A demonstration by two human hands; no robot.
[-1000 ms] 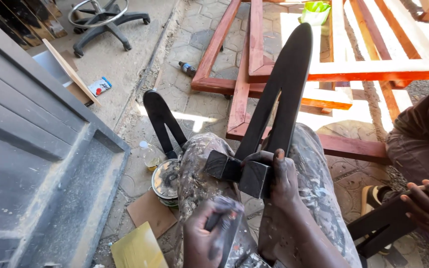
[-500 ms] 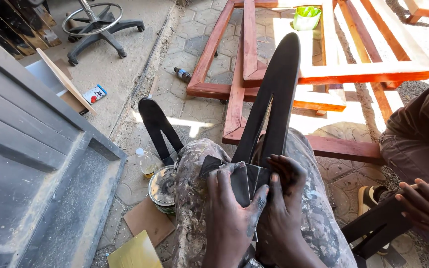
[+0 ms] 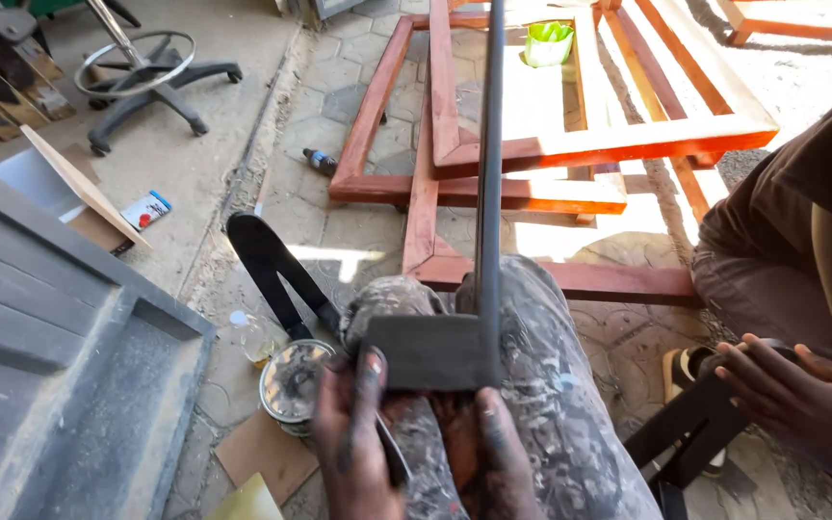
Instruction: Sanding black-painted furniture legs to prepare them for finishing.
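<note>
I see the flat black-painted wooden furniture piece [image 3: 455,327] standing edge-on on my paint-spattered lap, its thin blade rising straight up and its matte rectangular block at the base. My left hand [image 3: 358,443] closes a tight grip on the block's left end; my right hand [image 3: 488,462] clasps it from beneath. Left of the block sits an open round paint tin [image 3: 293,385].

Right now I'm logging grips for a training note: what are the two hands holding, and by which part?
Both the left hand and right hand hold the black-painted furniture piece by its flat block end on the lap.
</note>
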